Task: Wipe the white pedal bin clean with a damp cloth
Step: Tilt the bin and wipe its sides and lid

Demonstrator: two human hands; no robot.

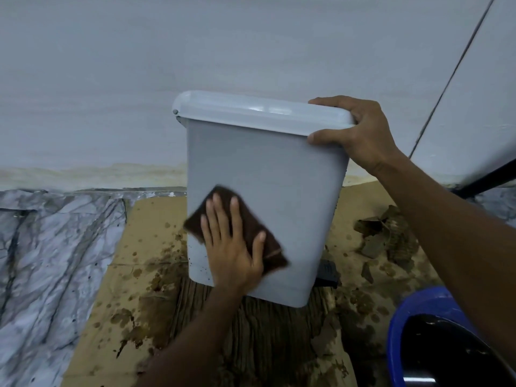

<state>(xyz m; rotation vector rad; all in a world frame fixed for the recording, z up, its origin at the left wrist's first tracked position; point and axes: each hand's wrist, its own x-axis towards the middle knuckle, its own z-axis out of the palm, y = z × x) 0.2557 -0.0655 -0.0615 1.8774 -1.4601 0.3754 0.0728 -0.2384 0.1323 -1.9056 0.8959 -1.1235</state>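
Observation:
The white pedal bin point(268, 169) stands tilted on wet cardboard, lid closed, with its black pedal point(328, 270) at the lower right. Small dark specks dot its lower left corner. My left hand point(231, 247) lies flat with spread fingers, pressing a dark brown cloth point(251, 227) against the bin's side. The cloth looks motion-blurred. My right hand point(354, 129) grips the bin's top right corner, fingers over the lid and thumb on the wall below the rim.
Stained brown cardboard point(145, 247) covers the floor under the bin. A blue bucket point(413, 319) of dark water sits at the lower right. Torn cardboard scraps point(385, 236) lie to the right. Marble floor point(50, 247) spreads left; a pale wall point(111, 93) rises behind.

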